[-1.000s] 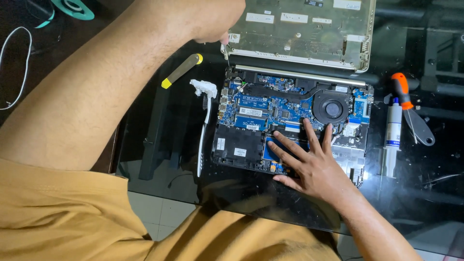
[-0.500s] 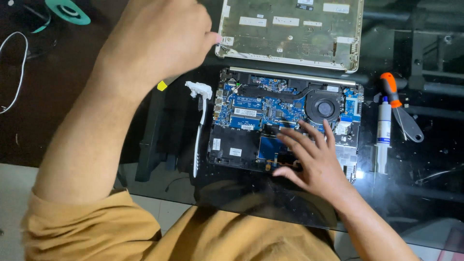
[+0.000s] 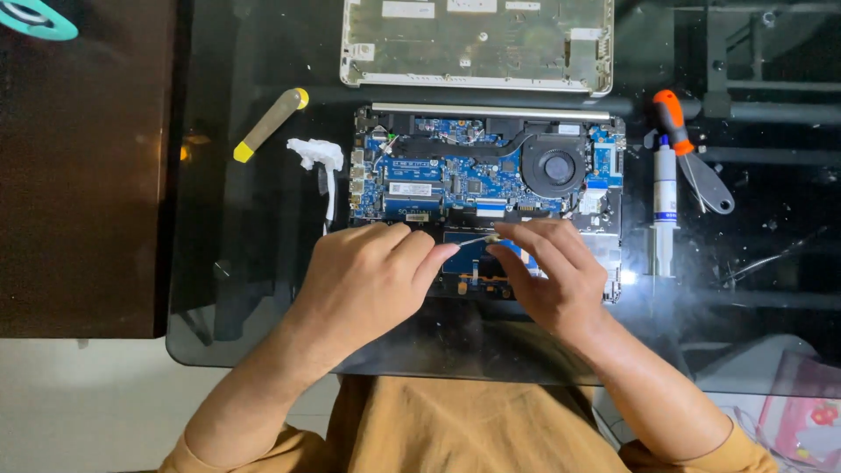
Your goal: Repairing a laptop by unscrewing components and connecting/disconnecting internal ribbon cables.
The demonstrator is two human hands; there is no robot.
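An opened laptop (image 3: 491,175) lies on the dark glass table (image 3: 236,289), its blue circuit board and round fan (image 3: 554,165) exposed. Both my hands hover over its lower half. My left hand (image 3: 372,271) and my right hand (image 3: 552,271) pinch the two ends of a thin pale strip (image 3: 477,240), which looks like a small cable or a swab. I cannot tell which it is. The removed silver bottom cover (image 3: 477,44) rests above the laptop.
A yellow-tipped pry tool (image 3: 267,124) and crumpled white tissue (image 3: 315,154) lie left of the laptop. To the right are an orange-handled tool (image 3: 679,131) and a white syringe tube (image 3: 664,206). A dark panel (image 3: 83,166) sits at far left.
My left hand came down from the top cover to the laptop's lower half and met my right hand, which lifted off the board. Both now pinch the thin strip.
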